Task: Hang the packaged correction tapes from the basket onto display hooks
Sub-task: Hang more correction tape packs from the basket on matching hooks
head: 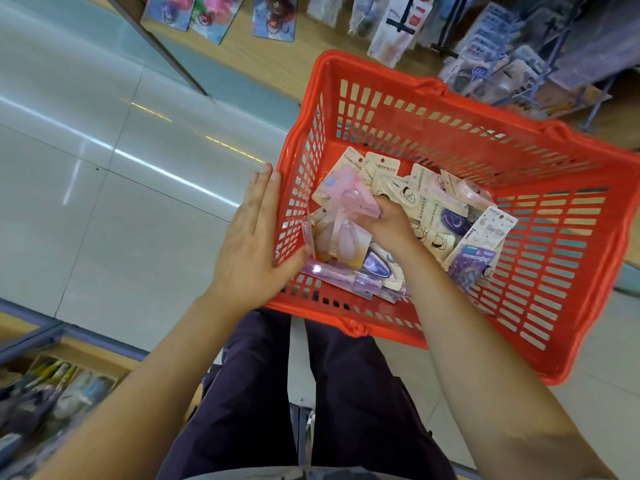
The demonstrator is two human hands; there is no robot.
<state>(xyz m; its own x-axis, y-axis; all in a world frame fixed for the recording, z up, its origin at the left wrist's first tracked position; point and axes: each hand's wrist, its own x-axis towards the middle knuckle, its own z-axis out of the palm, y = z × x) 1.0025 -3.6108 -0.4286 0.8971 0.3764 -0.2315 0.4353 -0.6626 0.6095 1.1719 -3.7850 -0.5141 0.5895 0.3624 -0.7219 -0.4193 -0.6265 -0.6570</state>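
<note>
A red plastic basket [540,237] sits on the floor in front of me, holding several packaged correction tapes [419,199] in cream, pink and purple packs. My right hand [384,223] reaches down inside it and grips a pink pack [349,199] among the pile. My left hand [252,237] lies flat against the outside of the basket's left wall, fingers straight, thumb hooked over the rim near a clear purple pack [332,271]. Display hooks [446,43] with hanging goods stand beyond the basket at the top.
A wooden shelf [242,57] carries hanging carded items top left. Further stock fills a low shelf [52,393] at bottom left. Pale tiled floor [121,185] stretches left of the basket. My legs in dark trousers [311,393] are just below the basket.
</note>
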